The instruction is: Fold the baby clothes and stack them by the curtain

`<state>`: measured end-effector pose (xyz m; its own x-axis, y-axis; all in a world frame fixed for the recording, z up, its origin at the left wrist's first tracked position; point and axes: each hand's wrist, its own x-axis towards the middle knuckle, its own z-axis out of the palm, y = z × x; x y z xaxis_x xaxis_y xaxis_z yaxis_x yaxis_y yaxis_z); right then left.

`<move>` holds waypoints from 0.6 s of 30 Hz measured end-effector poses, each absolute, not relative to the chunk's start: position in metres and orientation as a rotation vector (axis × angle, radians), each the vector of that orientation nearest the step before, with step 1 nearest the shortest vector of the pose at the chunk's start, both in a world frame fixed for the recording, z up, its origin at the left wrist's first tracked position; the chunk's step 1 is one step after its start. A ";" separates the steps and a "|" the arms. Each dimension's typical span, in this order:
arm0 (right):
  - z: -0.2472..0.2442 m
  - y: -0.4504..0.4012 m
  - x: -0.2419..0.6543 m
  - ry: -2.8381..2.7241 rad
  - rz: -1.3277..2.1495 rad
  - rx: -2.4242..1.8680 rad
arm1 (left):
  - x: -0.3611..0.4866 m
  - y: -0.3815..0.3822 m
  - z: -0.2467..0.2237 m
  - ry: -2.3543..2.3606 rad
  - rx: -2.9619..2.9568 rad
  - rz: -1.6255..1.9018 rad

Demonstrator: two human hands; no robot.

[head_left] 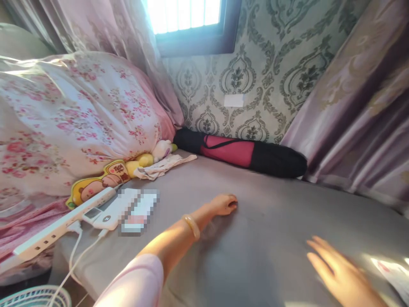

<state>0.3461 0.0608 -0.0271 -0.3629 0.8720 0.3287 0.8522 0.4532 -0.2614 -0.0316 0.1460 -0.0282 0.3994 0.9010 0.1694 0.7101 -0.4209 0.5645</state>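
Note:
My left hand (pixel 225 204) rests low over the middle of the grey sheet (pixel 255 238), its fingers curled in. Something small and dark shows at its fingertips, too small to make out. A pale bangle (pixel 191 226) circles that wrist. At the lower right, my right hand (pixel 340 270) is over the sheet with its fingers spread and nothing in them. A white printed packet or paper (pixel 393 273) lies to the right of it.
A black and pink rolled bag (pixel 226 151) lies along the wall. At left are a power strip (pixel 67 224), a power bank (pixel 111 213), a blurred-out phone (pixel 140 213), plush toys (pixel 145 160), a crumpled cloth (pixel 164 166) and floral bedding (pixel 79 115). A basket (pixel 38 294) stands lower left.

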 end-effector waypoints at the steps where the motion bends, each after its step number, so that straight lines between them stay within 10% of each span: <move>1: -0.040 0.059 0.331 -2.310 0.035 -1.456 | -0.043 0.151 -0.024 1.379 2.233 0.635; 18: -0.090 0.035 0.284 -2.443 0.017 -1.422 | -0.329 0.119 0.025 2.897 1.469 0.414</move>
